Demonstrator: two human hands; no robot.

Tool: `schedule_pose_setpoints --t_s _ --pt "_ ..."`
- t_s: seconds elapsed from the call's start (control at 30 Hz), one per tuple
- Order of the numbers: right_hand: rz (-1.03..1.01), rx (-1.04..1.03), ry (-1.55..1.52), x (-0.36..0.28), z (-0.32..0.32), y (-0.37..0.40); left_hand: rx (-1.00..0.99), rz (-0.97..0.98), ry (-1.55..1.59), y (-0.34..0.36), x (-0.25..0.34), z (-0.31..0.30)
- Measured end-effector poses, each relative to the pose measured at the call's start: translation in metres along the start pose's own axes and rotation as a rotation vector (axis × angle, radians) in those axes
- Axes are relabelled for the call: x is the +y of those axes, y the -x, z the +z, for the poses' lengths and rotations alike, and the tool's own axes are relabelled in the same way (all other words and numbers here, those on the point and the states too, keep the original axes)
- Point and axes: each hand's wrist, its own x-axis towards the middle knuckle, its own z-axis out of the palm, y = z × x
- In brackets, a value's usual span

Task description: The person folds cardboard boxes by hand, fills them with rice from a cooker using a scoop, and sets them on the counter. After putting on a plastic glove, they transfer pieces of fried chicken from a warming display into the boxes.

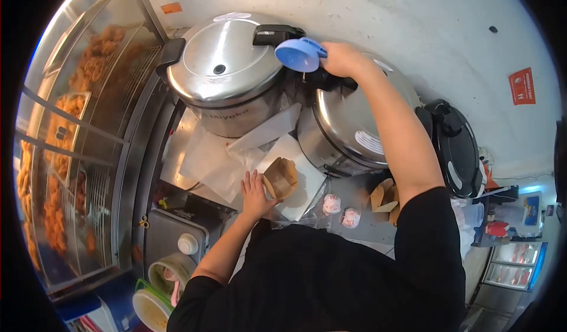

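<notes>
My left hand [255,195] is at an open brown paper food box [280,178], its thumb and fingers against the near left side. The box stands on white paper sheets [301,199], and no food shows in it. Farther up, my right hand [342,59] grips a blue plastic scoop [297,54] with a rounded bowl. It is raised between two large steel rice cookers, just above the lid handle of the right cooker [366,119]. The left cooker [227,66] has its lid down. Two small white wrapped bundles [351,217] lie on the counter nearer my body.
A glass display case [77,137] with fried pieces fills the left side. Tubs [152,308] stand at lower left. More brown boxes [385,196] sit under my right arm, and a black lid [458,149] stands beyond the right cooker.
</notes>
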Motion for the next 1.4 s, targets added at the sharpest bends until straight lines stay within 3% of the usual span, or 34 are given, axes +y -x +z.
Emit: schedule_pose_setpoints --t_s 0.07,0.13,0.2,0.27,0.33,0.37,0.4,0.47,0.5,0.53,0.6,0.67,0.77,0.83,0.87,0.9,0.97,1.03,1.07,1.1,1.13,1.17,1.23,1.3,1.33,1.4 --pt "0.242 -0.585 0.027 -0.016 -0.010 -0.035 0.007 0.062 0.039 -0.006 -0.016 -0.008" --pt "0.263 -0.629 -0.004 0.004 -0.004 -0.044 0.015 0.149 0.055 -0.012 -0.032 -0.013" --pt "0.443 -0.603 -0.465 0.013 -0.016 -0.031 0.051 0.167 0.145 -0.014 -0.041 -0.013" --pt "0.448 -0.534 -0.445 0.012 -0.040 -0.025 0.070 0.230 0.145 -0.020 -0.044 -0.023" --pt "0.350 -0.295 -0.553 0.010 -0.095 -0.003 -0.007 0.251 0.217 -0.023 -0.040 -0.036" --pt "0.299 -0.150 -0.462 0.014 -0.138 0.018 -0.016 0.284 0.222 -0.026 -0.039 -0.038" --pt "0.411 -0.047 -0.316 0.041 -0.183 0.043 -0.043 0.298 0.228 -0.029 -0.040 -0.038" --pt "0.461 0.253 -0.766 0.095 -0.267 0.112 -0.041 0.359 0.271 -0.034 -0.042 -0.038" --pt "0.478 0.636 -0.761 0.089 -0.290 0.147 -0.039 0.350 0.295 -0.036 -0.038 -0.042" --pt "0.488 0.820 -0.815 0.116 -0.311 0.178 -0.052 0.366 0.301 -0.041 -0.037 -0.041" --pt "0.724 1.011 -1.021 0.169 -0.348 0.251 -0.138 0.303 0.367 -0.048 -0.038 -0.040" --pt "0.889 0.997 -0.978 0.194 -0.367 0.307 -0.194 0.303 0.343 -0.057 -0.032 -0.042" --pt "0.927 1.127 -0.847 0.217 -0.369 0.375 -0.229 0.385 0.277 -0.062 -0.027 -0.034" --pt "0.913 1.206 0.217 0.221 -0.367 0.409 -0.212 0.474 0.228 -0.075 -0.022 -0.033" --pt "0.967 1.287 0.361 0.198 -0.370 0.416 -0.249 0.505 0.255 -0.080 -0.017 -0.035" --pt "0.834 1.324 0.545 0.184 -0.372 0.423 -0.289 0.531 0.286 -0.083 -0.012 -0.039" --pt "0.746 1.283 0.016 0.110 -0.334 0.398 -0.298 0.535 0.365 -0.087 0.004 -0.053" --pt "0.853 0.870 -0.041 0.026 -0.257 0.351 -0.359 0.508 0.438 -0.090 0.015 -0.067" --pt "0.909 0.509 0.149 -0.008 -0.215 0.327 -0.359 0.505 0.438 -0.092 0.022 -0.074" --pt "0.886 0.345 -0.253 -0.055 -0.178 0.279 -0.454 0.479 0.471 -0.093 0.031 -0.082" --pt "0.578 0.064 0.035 -0.061 -0.155 0.241 -0.551 0.452 0.502 -0.094 0.040 -0.089" --pt "0.325 -0.047 0.097 -0.045 -0.130 0.221 -0.554 0.454 0.499 -0.096 0.047 -0.096" --pt "0.523 -0.246 0.376 0.000 -0.086 0.194 -0.633 0.624 0.476 -0.099 0.063 -0.105" --pt "0.687 -0.358 0.649 0.051 -0.059 0.168 -0.565 0.722 0.493 -0.101 0.079 -0.108" --pt "0.703 -0.390 0.631 0.071 -0.048 0.160 -0.493 0.816 0.504 -0.103 0.086 -0.108" --pt "0.702 -0.427 0.622 0.086 -0.022 0.151 -0.538 0.790 0.523 -0.109 0.098 -0.106"
